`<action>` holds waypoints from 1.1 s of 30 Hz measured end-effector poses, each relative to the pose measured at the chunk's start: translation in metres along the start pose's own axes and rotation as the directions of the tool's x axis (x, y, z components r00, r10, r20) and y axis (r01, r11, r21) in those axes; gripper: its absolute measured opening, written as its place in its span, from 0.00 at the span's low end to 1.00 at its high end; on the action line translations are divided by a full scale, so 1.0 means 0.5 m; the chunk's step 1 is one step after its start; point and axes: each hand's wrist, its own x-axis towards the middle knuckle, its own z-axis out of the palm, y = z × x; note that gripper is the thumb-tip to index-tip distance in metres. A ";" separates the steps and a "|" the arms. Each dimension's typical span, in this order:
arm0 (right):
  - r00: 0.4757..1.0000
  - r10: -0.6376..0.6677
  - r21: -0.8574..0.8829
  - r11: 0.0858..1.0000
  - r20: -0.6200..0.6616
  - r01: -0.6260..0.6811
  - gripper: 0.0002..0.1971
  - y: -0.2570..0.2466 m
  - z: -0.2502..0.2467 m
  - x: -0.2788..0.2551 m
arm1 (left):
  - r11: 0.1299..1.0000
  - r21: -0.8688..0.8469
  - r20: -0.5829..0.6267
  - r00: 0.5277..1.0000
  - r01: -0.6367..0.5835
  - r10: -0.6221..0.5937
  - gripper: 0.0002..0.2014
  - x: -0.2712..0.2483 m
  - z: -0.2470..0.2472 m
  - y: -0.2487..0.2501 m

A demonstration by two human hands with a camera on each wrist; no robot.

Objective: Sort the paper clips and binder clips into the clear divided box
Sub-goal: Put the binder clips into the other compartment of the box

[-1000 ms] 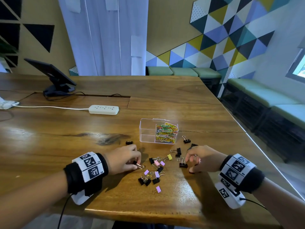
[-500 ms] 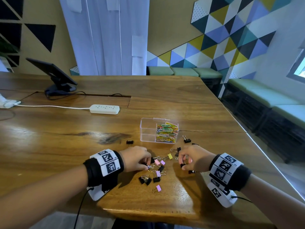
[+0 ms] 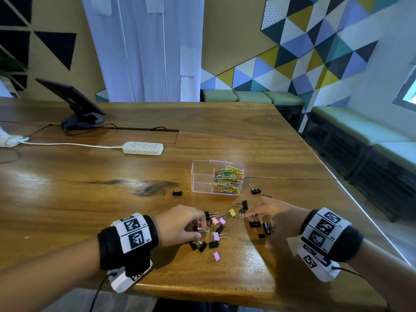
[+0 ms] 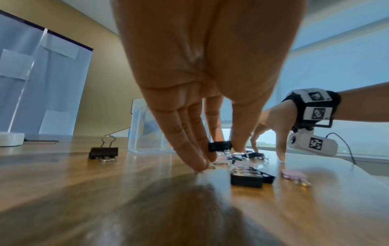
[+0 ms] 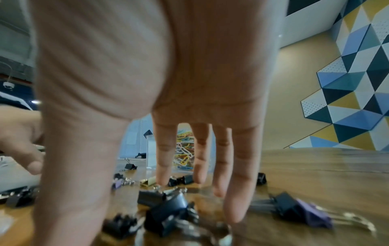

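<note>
Clear divided box [image 3: 202, 176] with paper clips [image 3: 226, 180]

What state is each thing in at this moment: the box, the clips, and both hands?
clear divided box: upright on the table, top open; right compartment full, left compartment empty.
paper clips: piled in the box's right compartment.
binder clips: loose on the table in front of the box, none inside.
left hand: fingers down in the pile, pinching a black binder clip.
right hand: fingers extended over clips, holding nothing visible.
</note>
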 end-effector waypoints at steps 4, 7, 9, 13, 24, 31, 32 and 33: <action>1.000 0.009 0.004 1.000 -0.005 -0.008 0.33 0.007 0.003 0.003 | 0.998 0.063 0.059 0.998 0.020 -0.024 0.15 -0.016 0.021 0.012; 1.000 0.024 -0.002 1.000 -0.010 -0.024 0.26 0.005 0.000 0.008 | 0.996 0.075 0.087 0.994 0.057 -0.064 0.21 -0.022 0.024 0.027; 0.999 0.030 0.042 0.999 -0.023 -0.029 0.21 0.003 -0.002 0.011 | 0.994 0.080 0.092 0.992 0.075 -0.082 0.24 -0.025 0.028 0.035; 1.000 0.015 0.081 0.997 -0.023 -0.014 0.14 -0.004 -0.007 0.014 | 0.994 0.073 0.064 0.994 0.083 -0.088 0.20 -0.016 0.031 0.038; 0.996 -0.033 0.093 0.995 -0.087 0.041 0.11 -0.014 -0.014 0.031 | 0.993 0.100 0.042 0.997 0.064 -0.068 0.15 0.002 0.025 0.041; 0.987 -0.051 0.072 0.995 -0.149 0.062 0.08 -0.006 -0.013 0.041 | 0.992 0.113 -0.018 0.998 0.060 -0.059 0.11 0.005 0.027 0.032; 0.986 -0.048 0.068 0.996 -0.161 0.060 0.08 -0.005 -0.013 0.042 | 0.992 0.114 -0.014 0.998 0.061 -0.060 0.10 0.006 0.027 0.030; 0.984 -0.045 0.065 0.996 -0.173 0.057 0.07 -0.005 -0.013 0.043 | 0.992 0.110 -0.008 0.998 0.061 -0.061 0.10 0.007 0.026 0.029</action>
